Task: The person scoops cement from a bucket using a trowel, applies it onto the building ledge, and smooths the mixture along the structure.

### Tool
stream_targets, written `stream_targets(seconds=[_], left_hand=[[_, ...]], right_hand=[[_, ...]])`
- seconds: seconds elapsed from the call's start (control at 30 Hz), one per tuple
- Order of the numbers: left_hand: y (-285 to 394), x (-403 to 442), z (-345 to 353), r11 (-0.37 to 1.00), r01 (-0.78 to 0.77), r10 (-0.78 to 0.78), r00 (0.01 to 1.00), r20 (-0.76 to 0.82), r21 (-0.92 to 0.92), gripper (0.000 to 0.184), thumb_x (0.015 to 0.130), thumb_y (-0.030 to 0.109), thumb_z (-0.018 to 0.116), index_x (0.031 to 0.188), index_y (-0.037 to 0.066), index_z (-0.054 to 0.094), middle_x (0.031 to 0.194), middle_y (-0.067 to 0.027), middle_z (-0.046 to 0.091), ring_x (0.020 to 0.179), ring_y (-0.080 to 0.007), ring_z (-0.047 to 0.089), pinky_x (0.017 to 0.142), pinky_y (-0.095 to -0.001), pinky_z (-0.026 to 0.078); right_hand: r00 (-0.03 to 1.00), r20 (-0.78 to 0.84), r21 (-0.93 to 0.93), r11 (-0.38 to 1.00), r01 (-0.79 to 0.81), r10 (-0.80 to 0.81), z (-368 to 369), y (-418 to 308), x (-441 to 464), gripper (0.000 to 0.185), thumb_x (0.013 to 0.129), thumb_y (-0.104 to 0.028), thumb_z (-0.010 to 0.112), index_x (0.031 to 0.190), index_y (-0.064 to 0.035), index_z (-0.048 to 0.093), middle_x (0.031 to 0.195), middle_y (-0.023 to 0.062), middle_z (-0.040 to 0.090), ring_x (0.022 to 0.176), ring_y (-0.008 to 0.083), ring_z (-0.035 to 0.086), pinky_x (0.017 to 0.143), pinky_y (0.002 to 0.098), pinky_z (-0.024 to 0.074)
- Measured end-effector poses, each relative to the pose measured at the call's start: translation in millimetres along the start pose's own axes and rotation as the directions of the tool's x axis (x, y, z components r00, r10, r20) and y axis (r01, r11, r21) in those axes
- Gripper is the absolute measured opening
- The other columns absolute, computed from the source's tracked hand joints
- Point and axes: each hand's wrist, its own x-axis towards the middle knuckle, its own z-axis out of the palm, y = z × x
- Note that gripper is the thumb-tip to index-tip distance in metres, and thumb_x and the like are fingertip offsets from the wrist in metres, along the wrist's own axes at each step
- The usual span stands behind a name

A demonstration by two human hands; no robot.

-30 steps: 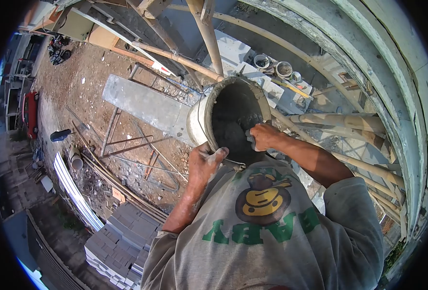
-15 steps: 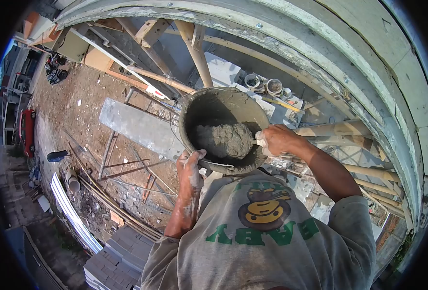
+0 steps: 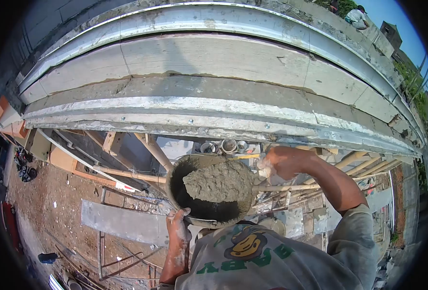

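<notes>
My left hand (image 3: 178, 224) grips the near left rim of a mortar-caked bucket (image 3: 245, 205), with the thumb over the edge. Inside the bucket's mouth, a heaped mound of wet grey mortar (image 3: 218, 181) sits high, above the dark inner wall. My right hand (image 3: 274, 165) is closed at the bucket's right side, fingers whitened with mortar. It holds a trowel whose blade is hidden beneath the mound; the handle is mostly covered by my fingers.
A long ledge (image 3: 199, 108) with grey mortar along it and pale blocks (image 3: 223, 55) runs across ahead. Bamboo poles (image 3: 153, 150) stand below it. A plank (image 3: 122, 222) lies on scaffolding at left, high over the ground. Another person (image 3: 356, 18) crouches at far right.
My view has tilted up to the ledge and wall. The mortar mound has risen within the bucket's mouth, and my right hand has lifted toward the ledge. My left hand keeps the rim.
</notes>
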Motion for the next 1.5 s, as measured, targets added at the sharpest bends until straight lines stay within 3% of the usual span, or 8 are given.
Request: stream_targets(seconds=[0.2, 0.43, 0.6, 0.93, 1.0, 1.1, 1.23, 1.5], left_hand=[[-7, 12, 37, 0.997, 0.079, -0.079, 0.997, 0.027, 0.001, 0.009, 0.075, 0.006, 0.062, 0.083, 0.001, 0.061, 0.07, -0.0032, 0.059, 0.059, -0.0119, 0.052, 0.054, -0.0264, 0.041], [-29, 3, 72, 0.993, 0.109, -0.109, 0.994, -0.009, 0.033, 0.01, 0.073, 0.005, 0.063, 0.083, 0.003, 0.062, 0.07, -0.0014, 0.057, 0.058, -0.013, 0.051, 0.053, -0.0276, 0.041], [-70, 8, 72, 0.992, 0.121, -0.112, 0.981, -0.159, 0.044, 0.015, 0.07, 0.004, 0.063, 0.085, 0.001, 0.062, 0.072, -0.0047, 0.059, 0.061, -0.0183, 0.056, 0.056, -0.0316, 0.046], [-101, -21, 62, 0.979, 0.154, -0.111, 0.952, -0.285, 0.134, 0.01, 0.07, 0.008, 0.061, 0.075, 0.001, 0.056, 0.061, -0.0066, 0.052, 0.052, -0.0195, 0.052, 0.052, -0.0321, 0.045], [-108, -26, 56, 0.982, 0.152, -0.113, 0.948, -0.299, 0.109, 0.013, 0.071, 0.003, 0.057, 0.081, -0.005, 0.059, 0.073, -0.0086, 0.06, 0.062, -0.0201, 0.058, 0.061, -0.0329, 0.049], [-92, -42, 74, 0.979, 0.189, -0.149, 0.913, -0.381, 0.07, 0.014, 0.072, 0.003, 0.055, 0.082, -0.005, 0.059, 0.074, -0.0104, 0.061, 0.065, -0.0215, 0.06, 0.065, -0.033, 0.049], [-111, -34, 54, 0.975, 0.169, -0.103, 0.917, -0.386, 0.141, 0.013, 0.073, 0.005, 0.055, 0.082, -0.004, 0.06, 0.075, -0.0098, 0.06, 0.07, -0.0205, 0.059, 0.069, -0.0325, 0.048], [-141, -29, 42, 0.996, 0.066, -0.039, 0.939, -0.341, 0.067, 0.017, 0.074, 0.007, 0.058, 0.086, -0.004, 0.061, 0.079, -0.0083, 0.06, 0.069, -0.0199, 0.057, 0.067, -0.032, 0.046]], right_hand=[[0.938, -0.208, 0.077, 0.952, 0.297, -0.276, -70, 10, -68, 0.017, 0.065, -0.009, 0.062, 0.078, 0.0017, 0.059, 0.062, 0.0143, 0.056, 0.055, 0.0219, 0.045, 0.054, 0.0377, 0.0402], [0.973, -0.219, 0.153, 0.988, -0.036, 0.07, -181, 27, -150, 0.03, 0.064, -0.017, 0.079, 0.086, -0.0023, 0.066, 0.068, 0.0042, 0.062, 0.059, 0.0123, 0.055, 0.054, 0.0292, 0.0448], [0.866, -0.461, 0.262, 0.962, -0.075, 0.193, -249, 46, -202, 0.023, 0.065, -0.013, 0.074, 0.082, 0.0002, 0.066, 0.062, 0.0081, 0.061, 0.048, 0.014, 0.057, 0.042, 0.0293, 0.0454], [0.469, -0.879, -0.2, 0.83, -0.521, 0.082, -321, 117, -197, 0.018, 0.062, -0.012, 0.068, 0.076, 0.0, 0.063, 0.064, 0.0138, 0.061, 0.055, 0.0254, 0.061, 0.05, 0.0384, 0.049], [0.453, -0.871, -0.465, 0.612, -0.64, -0.187, -317, 161, -165, 0.014, 0.065, -0.011, 0.066, 0.074, -0.0004, 0.062, 0.069, 0.018, 0.064, 0.064, 0.0321, 0.063, 0.058, 0.0411, 0.0501], [0.504, -0.86, -0.451, 0.585, -0.674, -0.082, -291, 168, -139, 0.013, 0.067, -0.002, 0.057, 0.077, -0.002, 0.066, 0.082, 0.0231, 0.065, 0.083, 0.0379, 0.065, 0.071, 0.0454, 0.0522], [0.397, -0.918, -0.338, 0.572, -0.747, -0.024, -277, 153, -142, 0.014, 0.068, -0.003, 0.059, 0.079, -0.0036, 0.067, 0.081, 0.0195, 0.067, 0.081, 0.0363, 0.066, 0.071, 0.0439, 0.0525], [0.447, -0.893, -0.399, 0.555, -0.729, -0.055, -280, 159, -153, 0.015, 0.07, -0.001, 0.056, 0.08, -0.0023, 0.067, 0.083, 0.0215, 0.066, 0.082, 0.0363, 0.065, 0.074, 0.0447, 0.0516]])
